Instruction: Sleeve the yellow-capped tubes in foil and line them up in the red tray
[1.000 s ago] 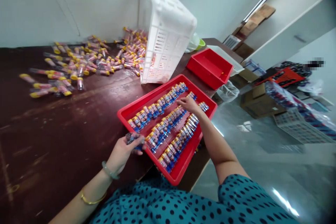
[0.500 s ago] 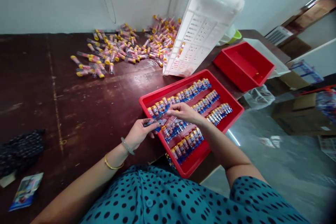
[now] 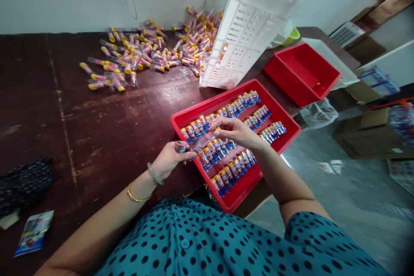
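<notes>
The tube (image 3: 204,139) hangs between the two hands, over the left end of the red tray (image 3: 241,197), above the gap between the far row (image 3: 231,111) and the middle row (image 3: 211,152); it is clear, with pink inside, and blurred along part of its length. The right hand (image 3: 233,132) pinches it between thumb and fingers at what looks like its yellow cap (image 3: 217,129); the left hand (image 3: 168,159) is closed on some dark, clear plastic (image 3: 181,146) just outside the tray's left edge, and whether its fingertips also touch the tube cannot be told.

It should be light, smooth and somewhat slippery; the wall looks thin and could dent under a hard squeeze, so the cap is probably the firmest place to hold, with a light touch at the other end to steady it.

Its long axis slants from far right to near left, cap toward the right hand, other end toward the left; it thus lies roughly along the rows, while the tubes set in them lie crosswise, caps to the far left and blue ends to the near right; the loose pile (image 3: 139,58) on the table (image 3: 106,125) points every which way.
</notes>
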A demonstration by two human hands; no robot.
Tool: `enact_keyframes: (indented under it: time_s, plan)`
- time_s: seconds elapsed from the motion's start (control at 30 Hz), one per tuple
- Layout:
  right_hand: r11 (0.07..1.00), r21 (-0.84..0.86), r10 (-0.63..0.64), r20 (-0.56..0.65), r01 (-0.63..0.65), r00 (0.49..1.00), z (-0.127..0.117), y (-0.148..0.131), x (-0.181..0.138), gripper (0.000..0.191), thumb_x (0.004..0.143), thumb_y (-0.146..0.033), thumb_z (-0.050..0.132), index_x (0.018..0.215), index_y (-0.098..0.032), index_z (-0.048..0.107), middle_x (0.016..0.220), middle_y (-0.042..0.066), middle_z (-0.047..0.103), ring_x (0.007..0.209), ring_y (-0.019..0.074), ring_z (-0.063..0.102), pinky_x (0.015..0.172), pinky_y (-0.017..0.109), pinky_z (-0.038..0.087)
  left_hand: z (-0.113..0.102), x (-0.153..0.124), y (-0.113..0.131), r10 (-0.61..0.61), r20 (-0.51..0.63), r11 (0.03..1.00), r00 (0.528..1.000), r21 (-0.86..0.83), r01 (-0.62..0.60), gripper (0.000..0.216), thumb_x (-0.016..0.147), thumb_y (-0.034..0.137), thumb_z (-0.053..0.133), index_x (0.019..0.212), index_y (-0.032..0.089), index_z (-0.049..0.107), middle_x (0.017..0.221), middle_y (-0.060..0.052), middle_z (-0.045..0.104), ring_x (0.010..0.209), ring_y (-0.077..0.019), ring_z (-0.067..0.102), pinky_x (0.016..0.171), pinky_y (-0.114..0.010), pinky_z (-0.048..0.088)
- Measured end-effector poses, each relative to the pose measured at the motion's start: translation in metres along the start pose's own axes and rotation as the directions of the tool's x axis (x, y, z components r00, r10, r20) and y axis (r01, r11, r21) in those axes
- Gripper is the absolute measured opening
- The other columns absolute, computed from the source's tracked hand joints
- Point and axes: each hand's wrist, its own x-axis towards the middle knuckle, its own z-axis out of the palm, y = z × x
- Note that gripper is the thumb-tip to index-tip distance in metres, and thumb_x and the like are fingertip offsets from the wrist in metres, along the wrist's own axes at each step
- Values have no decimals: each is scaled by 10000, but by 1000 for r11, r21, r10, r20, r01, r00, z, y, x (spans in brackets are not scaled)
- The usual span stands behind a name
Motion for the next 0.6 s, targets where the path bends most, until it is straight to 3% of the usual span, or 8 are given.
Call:
enact_keyframes:
  time_s: [0.2,0.33,0.4,0.6]
  plan:
    - [996,-60,-58,51,61,997,5,-5,-2,217,815,-349,715,975,-205,688,939,22,635,824,120,593,713,245,494,2,-2,-4,-4,77,999,997,47,0,319,563,316,887,599,141,623,566,25,593,523,-94,503,541,-241,419]
    - [999,-14,-43,-182,41,982,-1,-10,-8,257,792,-379,735,953,-211,625,880,5,626,751,114,595,638,241,494,1,-2,-5,11,43,999,999,49,-14,327,544,316,897,605,142,627,588,19,607,534,-99,512,546,-244,422]
    - [999,-20,-40,-229,36,973,-3,-11,-9,255,780,-382,746,915,-212,614,876,4,619,735,110,584,624,243,488,1,-2,-5,18,27,999,999,44,-20,327,537,312,900,609,142,629,597,18,612,539,-99,514,545,-242,424]
    - [999,6,-49,-146,51,988,6,-6,-9,287,758,-387,772,903,-198,612,837,-4,594,693,91,546,603,237,455,5,-2,-7,48,66,995,997,81,-54,291,565,293,889,619,139,648,565,23,605,523,-94,509,550,-235,417]
